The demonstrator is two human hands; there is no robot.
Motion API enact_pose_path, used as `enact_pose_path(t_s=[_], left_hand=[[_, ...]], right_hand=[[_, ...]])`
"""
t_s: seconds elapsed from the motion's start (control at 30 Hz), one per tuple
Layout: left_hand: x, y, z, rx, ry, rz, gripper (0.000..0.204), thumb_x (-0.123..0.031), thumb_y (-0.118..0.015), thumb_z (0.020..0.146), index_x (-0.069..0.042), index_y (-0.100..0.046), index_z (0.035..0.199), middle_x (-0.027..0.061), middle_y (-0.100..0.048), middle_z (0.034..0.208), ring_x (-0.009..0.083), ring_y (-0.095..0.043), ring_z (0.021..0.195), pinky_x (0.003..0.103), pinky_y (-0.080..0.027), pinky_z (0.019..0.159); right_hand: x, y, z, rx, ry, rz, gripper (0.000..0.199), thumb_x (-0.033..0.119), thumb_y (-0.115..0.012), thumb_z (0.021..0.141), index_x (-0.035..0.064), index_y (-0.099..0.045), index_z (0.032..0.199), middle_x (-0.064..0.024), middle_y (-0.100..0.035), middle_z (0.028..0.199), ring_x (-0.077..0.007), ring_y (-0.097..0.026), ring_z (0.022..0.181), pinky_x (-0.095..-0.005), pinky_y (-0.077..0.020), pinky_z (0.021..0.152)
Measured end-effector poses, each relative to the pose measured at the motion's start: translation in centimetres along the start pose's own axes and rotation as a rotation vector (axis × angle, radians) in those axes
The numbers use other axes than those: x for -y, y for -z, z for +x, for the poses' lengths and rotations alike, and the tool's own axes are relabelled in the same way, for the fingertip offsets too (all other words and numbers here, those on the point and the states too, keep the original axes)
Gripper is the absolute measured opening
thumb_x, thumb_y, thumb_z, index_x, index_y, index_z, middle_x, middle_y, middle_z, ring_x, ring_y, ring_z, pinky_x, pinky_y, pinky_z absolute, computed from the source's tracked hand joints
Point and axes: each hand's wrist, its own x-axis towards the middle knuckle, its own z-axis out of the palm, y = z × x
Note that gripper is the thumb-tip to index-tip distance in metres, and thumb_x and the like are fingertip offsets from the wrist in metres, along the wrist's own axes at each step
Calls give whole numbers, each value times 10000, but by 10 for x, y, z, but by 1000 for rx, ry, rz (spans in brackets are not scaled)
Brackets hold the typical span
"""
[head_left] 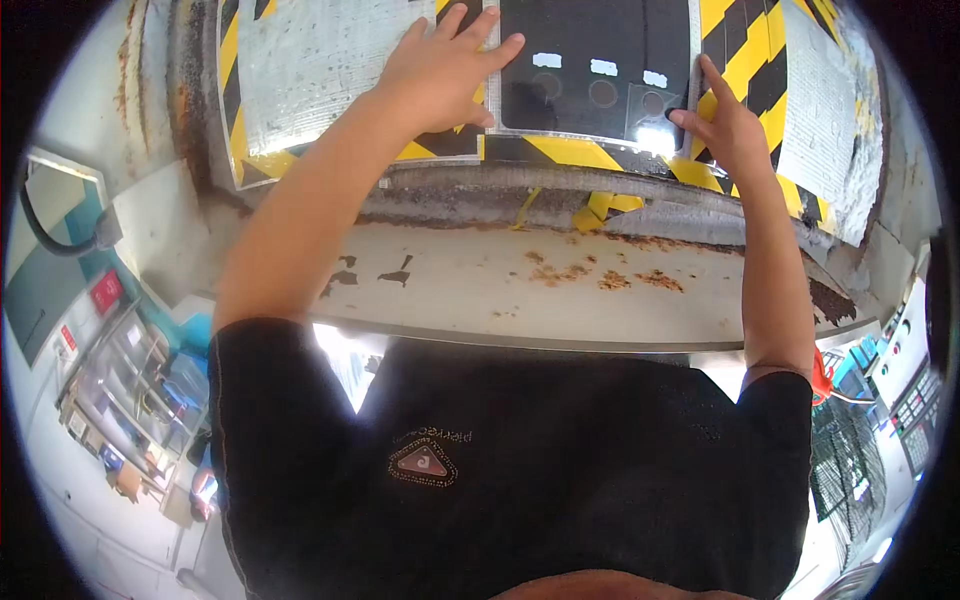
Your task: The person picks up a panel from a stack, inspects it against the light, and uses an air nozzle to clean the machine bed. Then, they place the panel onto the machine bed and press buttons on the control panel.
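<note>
A flat black panel (600,35) with a row of three round marks and small white patches lies at the top middle, inside a pale, see-through border. My left hand (440,75) rests along its left edge, fingers spread and fingertips reaching onto the border. At the opposite edge is my right hand (738,135), its index finger stretched along the border and its thumb at the panel's lower right corner. Glare whitens the spot near that thumb. Neither hand appears to grasp anything, though the curled fingers of the right one are partly hidden.
Yellow and black striped tape (575,152) frames the panel and the whitish surfaces beside it. A rusty, paint-chipped ledge (480,285) runs between my body and the work surface. A cluttered shelf (135,400) stands at left; a red object (821,380) is at right.
</note>
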Motion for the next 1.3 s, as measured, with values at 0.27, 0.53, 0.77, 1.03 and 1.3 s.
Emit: enact_pose_path(t_s=[0.27,0.53,0.77,1.03,1.3], left_hand=[[6,3,0,-10,-10,25,910,-382,-769,799,-159,-280,1533,183,-157,1606,409,-158,1471,533,-211,1166],[23,-51,17,-365,-36,102,933,-375,-836,685,-279,-371,1488,99,-291,1575,339,-302,1434,515,-273,1150],[9,2,28,-133,-28,178,568,-457,-771,742,-155,-665,1212,129,-635,1218,308,-607,1115,467,-465,919],[-85,16,-11,-277,-641,-151,370,-403,-705,810,-58,-657,934,160,-674,844,384,-647,813,489,-492,693],[-183,-80,-107,353,-290,-432,566,-370,-707,850,-83,-578,1320,129,-682,1141,251,-655,1032,346,-504,865]], right_hand=[[1,-1,7,14,-22,-12,928,589,-725,745,257,-318,1510,-197,-710,978,-325,-713,889,-410,-571,755],[-2,7,1,1,25,122,948,502,-795,725,222,-329,1502,-244,-679,877,-417,-673,848,-462,-514,729],[1,86,-45,180,6,405,834,310,-782,815,111,-351,1501,-98,-649,814,-179,-611,732,-304,-489,709],[-86,180,-280,-100,134,981,759,401,-717,867,-34,-431,1419,-72,-650,917,-147,-622,856,-291,-494,798],[-342,121,-473,-709,-486,652,575,337,-679,916,-12,-525,1347,-85,-667,965,-144,-606,832,-285,-492,756]])
